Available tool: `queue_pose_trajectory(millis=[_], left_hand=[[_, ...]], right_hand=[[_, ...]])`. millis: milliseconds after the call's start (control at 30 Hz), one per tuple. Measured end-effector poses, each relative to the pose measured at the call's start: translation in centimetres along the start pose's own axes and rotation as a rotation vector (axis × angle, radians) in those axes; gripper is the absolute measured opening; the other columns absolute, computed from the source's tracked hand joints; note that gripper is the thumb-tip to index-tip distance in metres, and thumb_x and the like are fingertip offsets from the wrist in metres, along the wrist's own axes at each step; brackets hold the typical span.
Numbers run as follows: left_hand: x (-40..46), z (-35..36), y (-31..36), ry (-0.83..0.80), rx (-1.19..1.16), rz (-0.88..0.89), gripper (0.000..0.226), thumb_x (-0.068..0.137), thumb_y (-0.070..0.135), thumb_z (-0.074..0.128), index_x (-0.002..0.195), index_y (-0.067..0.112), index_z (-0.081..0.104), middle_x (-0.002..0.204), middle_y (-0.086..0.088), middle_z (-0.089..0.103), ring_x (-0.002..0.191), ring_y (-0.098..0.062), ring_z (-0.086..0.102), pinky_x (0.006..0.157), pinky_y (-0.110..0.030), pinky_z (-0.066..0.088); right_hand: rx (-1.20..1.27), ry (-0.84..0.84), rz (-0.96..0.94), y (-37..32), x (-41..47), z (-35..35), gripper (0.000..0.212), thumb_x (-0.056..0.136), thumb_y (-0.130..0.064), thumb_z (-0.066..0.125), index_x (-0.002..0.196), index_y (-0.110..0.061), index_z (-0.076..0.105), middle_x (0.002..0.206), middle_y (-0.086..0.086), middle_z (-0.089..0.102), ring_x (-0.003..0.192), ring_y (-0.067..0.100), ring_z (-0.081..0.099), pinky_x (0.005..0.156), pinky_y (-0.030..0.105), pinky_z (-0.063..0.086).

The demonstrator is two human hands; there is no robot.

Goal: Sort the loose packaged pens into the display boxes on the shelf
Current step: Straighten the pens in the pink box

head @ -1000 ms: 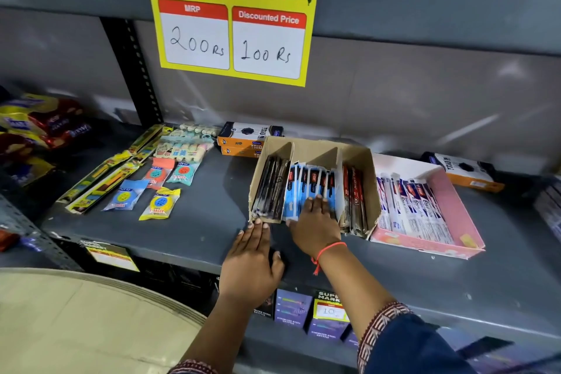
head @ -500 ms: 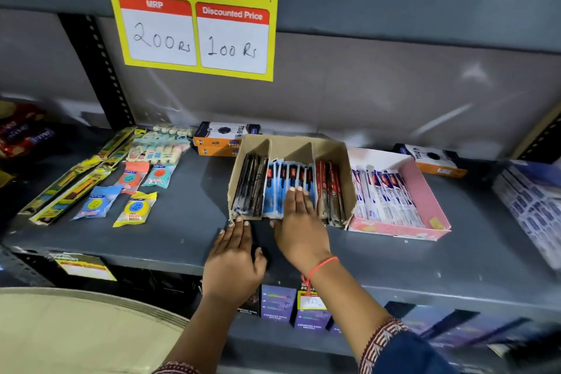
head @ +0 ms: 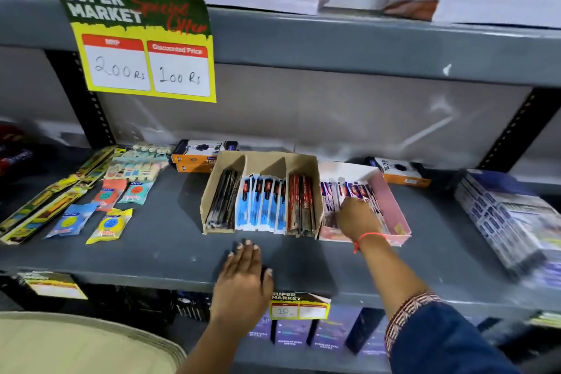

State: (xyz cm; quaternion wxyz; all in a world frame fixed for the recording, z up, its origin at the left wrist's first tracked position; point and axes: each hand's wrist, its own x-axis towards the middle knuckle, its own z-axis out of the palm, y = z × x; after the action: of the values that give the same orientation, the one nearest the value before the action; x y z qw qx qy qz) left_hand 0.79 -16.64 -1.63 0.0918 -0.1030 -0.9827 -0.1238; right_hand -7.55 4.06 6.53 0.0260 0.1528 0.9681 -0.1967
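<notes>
Packaged pens [head: 349,191] in pink box [head: 390,206] under right hand [head: 358,217].

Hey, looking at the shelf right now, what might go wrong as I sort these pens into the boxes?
1. The right hand is pressing into the pink box, whose front sits near the shelf edge; a push might slide it off.
2. The blue pens poke past the brown box front, so a brushing wrist could drag them out.
3. The left hand rests flat, steadying no box.

Offer sign [head: 136,42] reads "SUPER MARKET, 200Rs, 100Rs".
</notes>
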Motion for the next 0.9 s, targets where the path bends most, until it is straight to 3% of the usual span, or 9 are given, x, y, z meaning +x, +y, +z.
queue_pose_trajectory(millis=[67,133,200,267,400,533,700,767,900], left_hand=[[0.0,1.3,2.5,0.028,0.004,0.114,0.076,0.085,0.050,-0.008,0.144,0.006,0.009,0.146,0.001,0.000,0.140,-0.018,0.007,0.109,-0.029,-0.011],[0.8,1.7,5.5,-0.023,-0.032,0.136,0.071,0.089,0.046,0.011,0.142,0.005,0.033,0.146,-0.001,0.024,0.135,-0.021,0.030,0.111,-0.031,0.013],[1.5,2.2,7.7,-0.191,-0.055,0.131,0.065,0.094,0.042,0.019,0.113,0.004,0.068,0.119,-0.009,0.064,0.107,-0.022,0.062,0.090,-0.034,0.047],[2.0,2.6,9.0,-0.256,-0.024,0.134,0.079,0.099,0.041,0.003,0.104,0.004,0.072,0.107,-0.009,0.070,0.099,-0.021,0.066,0.082,-0.034,0.051],[2.3,2.7,9.6,-0.197,0.011,0.161,0.081,0.099,0.042,0.000,0.109,0.001,0.069,0.111,-0.012,0.068,0.102,-0.024,0.064,0.084,-0.037,0.049],[2.3,3.0,9.4,-0.185,0.021,0.181,0.065,0.095,0.043,0.022,0.111,-0.001,0.067,0.112,-0.014,0.067,0.101,-0.026,0.064,0.084,-0.040,0.050],[2.3,2.8,9.3,-0.211,-0.005,0.177,0.080,0.099,0.043,0.001,0.113,-0.001,0.066,0.113,-0.013,0.067,0.104,-0.025,0.063,0.087,-0.039,0.047],[2.2,3.0,9.3,-0.198,0.008,0.171,0.084,0.097,0.047,-0.004,0.120,-0.002,0.061,0.121,-0.016,0.062,0.111,-0.027,0.059,0.096,-0.040,0.037],[2.4,3.5,9.4,-0.080,0.047,0.233,0.103,0.080,0.058,-0.026,0.143,-0.001,0.031,0.148,-0.015,0.033,0.136,-0.025,0.028,0.108,-0.034,0.002]], right_hand=[[0.031,-0.064,0.030,0.2,0.0,0.2,0.033,0.086,-0.017,0.060,0.112,0.003,0.059,0.118,0.022,0.063,0.110,0.034,0.061,0.089,0.034,0.049],[0.049,-0.063,0.035,0.5,0.1,0.4,0.033,0.086,-0.013,0.059,0.115,0.003,0.056,0.120,0.022,0.062,0.111,0.035,0.060,0.087,0.033,0.049],[0.063,-0.043,0.032,0.6,0.1,0.3,0.031,0.088,-0.006,0.051,0.117,0.004,0.053,0.121,0.023,0.062,0.112,0.036,0.060,0.084,0.033,0.049],[0.079,-0.033,0.030,0.6,0.3,0.3,0.033,0.088,0.000,0.042,0.120,0.004,0.050,0.123,0.024,0.060,0.114,0.037,0.059,0.089,0.037,0.049],[0.077,-0.021,0.016,0.8,0.3,0.2,0.038,0.089,0.002,0.037,0.127,0.004,0.043,0.125,0.024,0.059,0.114,0.038,0.059,0.090,0.039,0.050],[0.094,0.004,0.002,1.4,0.6,-0.1,0.036,0.087,0.004,0.040,0.123,0.007,0.047,0.124,0.025,0.059,0.115,0.039,0.058,0.091,0.040,0.049],[0.145,-0.092,0.062,2.6,1.6,-1.6,0.038,0.092,-0.008,0.043,0.127,0.003,0.054,0.133,0.022,0.055,0.123,0.034,0.052,0.091,0.033,0.044],[0.149,-0.105,0.057,2.9,1.7,-1.8,0.036,0.092,-0.009,0.046,0.125,0.002,0.056,0.131,0.021,0.057,0.122,0.034,0.053,0.094,0.034,0.044],[0.142,-0.086,-0.007,2.8,1.5,-1.0,0.023,0.085,-0.005,0.055,0.103,0.005,0.065,0.112,0.022,0.068,0.103,0.033,0.065,0.074,0.027,0.046]])
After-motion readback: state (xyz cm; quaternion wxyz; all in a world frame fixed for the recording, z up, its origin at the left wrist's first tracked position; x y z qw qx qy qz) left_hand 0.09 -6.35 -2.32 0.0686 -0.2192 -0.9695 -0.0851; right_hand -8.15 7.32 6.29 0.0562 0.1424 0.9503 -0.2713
